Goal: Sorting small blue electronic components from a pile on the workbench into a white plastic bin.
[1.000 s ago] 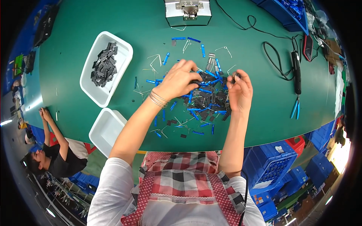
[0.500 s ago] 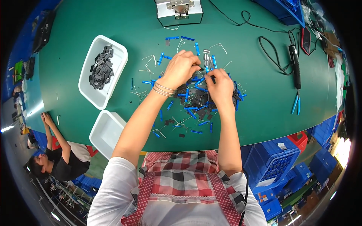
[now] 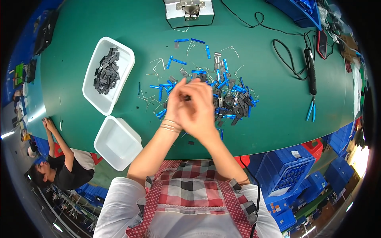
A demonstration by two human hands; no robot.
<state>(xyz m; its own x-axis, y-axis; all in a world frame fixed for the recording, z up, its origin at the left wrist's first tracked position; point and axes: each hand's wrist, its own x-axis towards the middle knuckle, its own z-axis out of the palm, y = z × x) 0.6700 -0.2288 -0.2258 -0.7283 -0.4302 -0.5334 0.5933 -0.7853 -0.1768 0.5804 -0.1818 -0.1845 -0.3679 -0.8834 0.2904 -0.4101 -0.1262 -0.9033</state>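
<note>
My left hand (image 3: 173, 108), with thin bangles at its wrist, meets my right hand (image 3: 201, 106) over the near left part of a pile of small parts. The fingers of both hands curl together, slightly smeared by motion. Whatever is between them is hidden. Around and beyond the hands lie blue strip-like pieces (image 3: 197, 41), small dark grey rectangular pieces (image 3: 240, 101) and thin bent wire springs (image 3: 231, 50). A few shiny metal pieces (image 3: 217, 59) lie at the far side of the pile.
To the left stand a white tray (image 3: 129, 65) with dark grey pieces and a second white tray (image 3: 137, 139). A metal fixture (image 3: 191, 10) is at the far edge. Blue-tipped cutters with a black handle (image 3: 310, 73) and cable lie right. Another person (image 3: 65, 168) sits at left.
Both hands have drawn nearer to me from the far side of the pile and come together. My right hand has moved left, baring the pile's right part.
</note>
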